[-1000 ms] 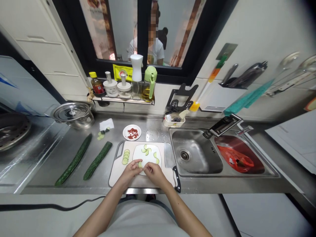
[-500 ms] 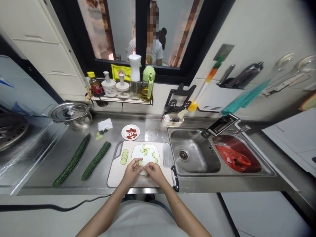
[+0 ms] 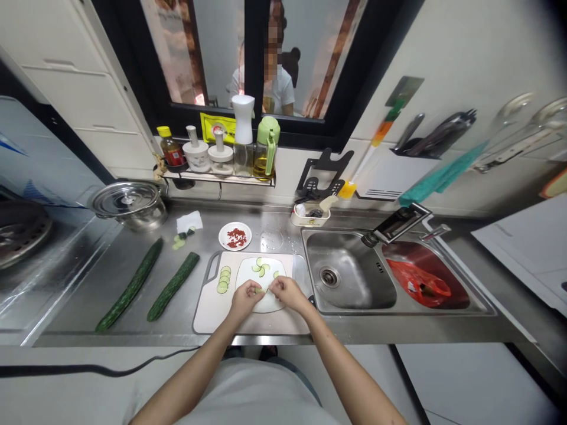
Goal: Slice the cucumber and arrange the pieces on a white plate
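Over the white plate (image 3: 268,304), my left hand (image 3: 245,298) pinches a thin cucumber slice (image 3: 260,290) at its fingertips. My right hand (image 3: 289,293) is closed in a pinch just beside it; whatever its fingers hold is hidden. Several pale green slices (image 3: 260,267) form a curved pattern at the plate's far side, and another slice (image 3: 276,274) shows beyond my right fingers. The plate rests on a pale cutting board (image 3: 212,313). A row of overlapping cucumber slices (image 3: 224,280) lies on the board's left part.
Two whole cucumbers (image 3: 130,286) lie left of the board. Behind it stands a small plate (image 3: 224,239) with red bits. A knife handle (image 3: 312,300) shows partly behind my right wrist. The double sink (image 3: 349,268) is at right, a lidded pot (image 3: 144,215) at back left.
Both hands have moved slightly away from my body and to the right over the plate. My right forearm now covers most of the knife handle. The fingertips are a little farther apart.
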The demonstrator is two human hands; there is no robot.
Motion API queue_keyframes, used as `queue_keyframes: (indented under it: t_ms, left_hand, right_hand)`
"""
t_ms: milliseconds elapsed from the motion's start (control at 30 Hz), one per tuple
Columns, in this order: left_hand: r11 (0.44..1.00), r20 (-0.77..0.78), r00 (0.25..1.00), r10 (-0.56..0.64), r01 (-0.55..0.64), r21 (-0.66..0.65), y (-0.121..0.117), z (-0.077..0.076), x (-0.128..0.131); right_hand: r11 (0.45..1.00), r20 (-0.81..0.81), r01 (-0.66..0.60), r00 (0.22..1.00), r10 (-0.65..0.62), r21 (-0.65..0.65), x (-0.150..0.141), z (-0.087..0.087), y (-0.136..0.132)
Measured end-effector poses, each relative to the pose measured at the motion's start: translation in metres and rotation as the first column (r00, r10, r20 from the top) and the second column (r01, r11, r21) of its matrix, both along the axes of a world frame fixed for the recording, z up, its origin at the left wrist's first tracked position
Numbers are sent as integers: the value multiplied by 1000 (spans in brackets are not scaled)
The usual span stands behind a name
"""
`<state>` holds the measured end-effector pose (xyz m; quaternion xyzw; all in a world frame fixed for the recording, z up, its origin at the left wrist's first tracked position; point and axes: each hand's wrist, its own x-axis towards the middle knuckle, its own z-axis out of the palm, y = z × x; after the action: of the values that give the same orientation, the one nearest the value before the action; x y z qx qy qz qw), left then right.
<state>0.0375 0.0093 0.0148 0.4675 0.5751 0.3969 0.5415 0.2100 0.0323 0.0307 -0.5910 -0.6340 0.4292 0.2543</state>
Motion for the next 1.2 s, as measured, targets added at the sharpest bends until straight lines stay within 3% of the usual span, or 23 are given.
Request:
queue_keyframes:
  t_ms: [100,400,800,1033,1200]
  left_hand:
    - [1000,-131,991,-27,28,1,14,-3,11]
    - [973,-479,852,-211,230,-18,38,-6,39]
    - [946,-728,643,-240,324,-25,42,-15,50]
    - [920,-771,606,-196,385,69,39,-22,48]
    - [836,-800,572,-182,519,181,38,-22,44]
  right_hand:
    - [994,324,-111,940,103,5,10,8,19]
    - [981,595,-160,780,193,-108,20,11,44]
    - [974,759,-133,612,225,-182,12,7,43]
    - [978,795,-99,570,207,-184,10,6,40]
    - [984,803,-61,570,173,-169,10,5,38]
